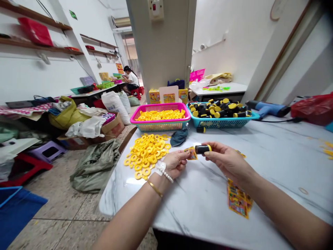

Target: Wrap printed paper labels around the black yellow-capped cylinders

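My left hand (177,163) pinches a small printed yellow sticker (193,153) above the marble-patterned table (197,194). Held between the fingers of my right hand (227,159) is a black cylinder with a yellow end (202,149), lying level, its dark end against or very near the sticker. Loose yellow rings (148,152) are heaped left of my hands. Printed sticker sheets (238,199) lie partly under my right forearm. One more black cylinder (201,130) stands apart near the blue basket.
Behind are a pink basket (134,119) of yellow pieces and a blue basket (221,122) of black cylinders. A dark cloth (179,137) lies before them. A blue heat gun (270,108) and red bag (313,109) are at right. Far back, a person (132,79) sits.
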`<state>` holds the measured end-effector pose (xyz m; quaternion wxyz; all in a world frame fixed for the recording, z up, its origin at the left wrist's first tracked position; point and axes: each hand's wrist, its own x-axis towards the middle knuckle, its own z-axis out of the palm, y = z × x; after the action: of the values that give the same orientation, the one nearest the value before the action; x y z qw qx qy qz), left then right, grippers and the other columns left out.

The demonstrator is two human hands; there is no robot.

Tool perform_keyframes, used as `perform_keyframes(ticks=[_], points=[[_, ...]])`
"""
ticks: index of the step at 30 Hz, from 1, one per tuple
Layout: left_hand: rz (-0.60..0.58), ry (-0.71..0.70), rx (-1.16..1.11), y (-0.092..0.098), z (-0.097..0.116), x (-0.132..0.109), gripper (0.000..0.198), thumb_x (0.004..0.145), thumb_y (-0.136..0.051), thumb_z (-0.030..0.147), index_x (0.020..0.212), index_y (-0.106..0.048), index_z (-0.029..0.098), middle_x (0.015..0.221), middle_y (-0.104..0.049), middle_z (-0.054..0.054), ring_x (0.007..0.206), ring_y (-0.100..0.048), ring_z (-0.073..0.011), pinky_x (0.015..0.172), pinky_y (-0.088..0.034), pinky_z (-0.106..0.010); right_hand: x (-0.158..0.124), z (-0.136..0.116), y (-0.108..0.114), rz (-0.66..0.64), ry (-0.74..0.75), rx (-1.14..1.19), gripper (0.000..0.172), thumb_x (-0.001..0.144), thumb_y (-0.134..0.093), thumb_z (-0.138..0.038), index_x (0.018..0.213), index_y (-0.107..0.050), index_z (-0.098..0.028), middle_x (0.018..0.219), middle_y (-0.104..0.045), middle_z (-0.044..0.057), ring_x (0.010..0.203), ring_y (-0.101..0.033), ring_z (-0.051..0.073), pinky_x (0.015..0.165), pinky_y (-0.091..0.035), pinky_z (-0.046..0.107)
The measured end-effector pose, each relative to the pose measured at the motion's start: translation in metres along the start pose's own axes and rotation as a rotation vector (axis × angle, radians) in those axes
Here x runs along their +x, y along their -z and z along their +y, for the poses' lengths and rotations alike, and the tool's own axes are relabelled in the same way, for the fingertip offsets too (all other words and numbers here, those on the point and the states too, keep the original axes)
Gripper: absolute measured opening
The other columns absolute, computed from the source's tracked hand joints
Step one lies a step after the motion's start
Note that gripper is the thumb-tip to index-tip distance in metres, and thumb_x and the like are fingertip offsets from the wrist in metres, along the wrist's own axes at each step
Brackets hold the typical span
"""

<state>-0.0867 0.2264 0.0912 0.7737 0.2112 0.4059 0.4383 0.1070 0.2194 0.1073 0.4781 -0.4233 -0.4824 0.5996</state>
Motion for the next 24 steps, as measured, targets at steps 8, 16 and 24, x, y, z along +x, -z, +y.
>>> perform_keyframes(ticks=[8, 16, 24], points=[[-0.109, -0.009, -0.125, 0.003, -0.001, 0.000, 0.006, 0.081, -0.068, 0.007, 0.087, -0.065, 0.008, 0.076, -0.063, -0.003, 0.040, -0.036, 0.0024, 0.032, -0.018, -0.007, 0.004, 0.014, 0.001, 0.080, 0.139, -0.275, 0.039, 0.066, -0.083, -0.041, 0.096, -0.070, -0.019, 0.083, -0.068, 0.003, 0.074, -0.060, 0.016, 0.069, -0.048, 0.030], [-0.162, 0.015, -0.142, 0.003, -0.003, 0.001, 0.005, 0.085, -0.066, 0.013, 0.086, -0.064, 0.008, 0.068, -0.058, 0.000, 0.038, -0.034, 0.0012, 0.031, -0.016, -0.009, 0.003, 0.011, -0.001, 0.023, 0.056, -0.146, 0.039, 0.069, -0.080, -0.049, 0.091, -0.069, -0.018, 0.092, -0.072, 0.007, 0.082, -0.069, 0.022, 0.082, -0.056, 0.039], [-0.150, 0.018, -0.147, 0.003, -0.005, 0.002, 0.006, 0.083, -0.066, 0.012, 0.083, -0.063, 0.008, 0.069, -0.058, -0.001, 0.040, -0.034, 0.0014, 0.033, -0.014, -0.009, -0.003, 0.012, -0.006, -0.013, 0.180, -0.288, 0.033, 0.072, -0.079, -0.043, 0.092, -0.065, -0.021, 0.098, -0.073, 0.007, 0.088, -0.069, 0.022, 0.078, -0.055, 0.034]])
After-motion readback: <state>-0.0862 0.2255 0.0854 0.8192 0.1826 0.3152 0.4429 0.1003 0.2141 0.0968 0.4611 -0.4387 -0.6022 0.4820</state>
